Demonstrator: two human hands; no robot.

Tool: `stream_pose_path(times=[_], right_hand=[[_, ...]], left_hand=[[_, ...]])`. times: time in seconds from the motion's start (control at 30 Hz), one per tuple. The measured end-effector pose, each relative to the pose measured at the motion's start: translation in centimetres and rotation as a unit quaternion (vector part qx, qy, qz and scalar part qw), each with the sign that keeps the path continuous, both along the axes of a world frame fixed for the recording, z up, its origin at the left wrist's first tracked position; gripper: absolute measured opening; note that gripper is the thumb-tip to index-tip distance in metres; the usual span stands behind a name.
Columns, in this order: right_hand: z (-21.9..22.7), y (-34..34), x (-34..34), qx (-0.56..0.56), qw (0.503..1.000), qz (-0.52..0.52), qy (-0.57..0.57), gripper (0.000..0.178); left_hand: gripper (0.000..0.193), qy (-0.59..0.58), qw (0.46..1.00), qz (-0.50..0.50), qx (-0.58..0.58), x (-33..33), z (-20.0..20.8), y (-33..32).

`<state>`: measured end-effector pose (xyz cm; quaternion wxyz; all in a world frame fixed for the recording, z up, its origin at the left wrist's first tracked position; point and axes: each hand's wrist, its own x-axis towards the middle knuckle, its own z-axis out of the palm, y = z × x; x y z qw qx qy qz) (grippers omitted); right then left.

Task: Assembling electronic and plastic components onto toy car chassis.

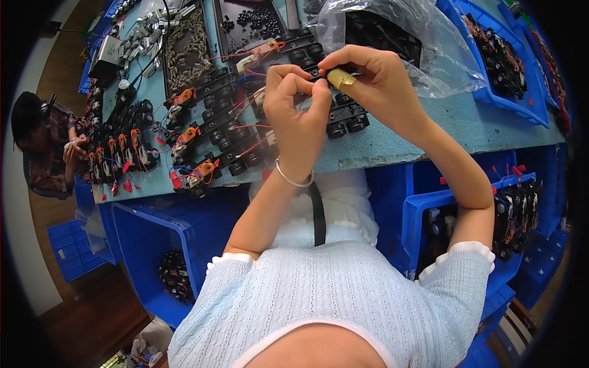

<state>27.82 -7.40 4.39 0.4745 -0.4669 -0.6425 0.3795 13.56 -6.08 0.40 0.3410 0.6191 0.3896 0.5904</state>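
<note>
Over the near edge of the work table, my left hand (296,113) and my right hand (381,83) meet with fingertips pinched close together. A tiny dark piece seems to sit between them, too small to make out. Yellow tape (340,78) wraps a digit of my right hand. Directly beneath are toy car chassis (348,114), black with paired wheels, laid side by side in a row. Red and blue wires and orange motor parts (187,135) stick out at their left ends. My hands hide part of this row.
Beyond the chassis lie a tray of small metal parts (187,61) and a tray of black pieces (261,24). A clear plastic bag (445,61) holds black parts. Blue bins (184,230) flank my lap, some with chassis inside. Another person (46,144) works at the far left.
</note>
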Motion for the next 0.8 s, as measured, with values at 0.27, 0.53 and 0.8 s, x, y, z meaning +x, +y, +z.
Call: stream_pose_path(times=[0.27,0.53,0.8], right_hand=[[-0.4,-0.1,-0.3,0.1,0.992,-0.037,-0.074,0.014],[0.0,1.0,1.1,0.002,0.999,-0.001,0.052,0.023],[0.4,0.7,0.8,-0.099,0.985,0.03,0.14,0.032]], left_hand=[[0.015,0.047,0.997,0.024,0.048,0.1,0.3,0.3],[0.014,0.13,0.985,0.018,0.116,0.2,0.8,0.7],[0.013,0.211,0.968,0.029,0.135,0.1,0.6,0.5]])
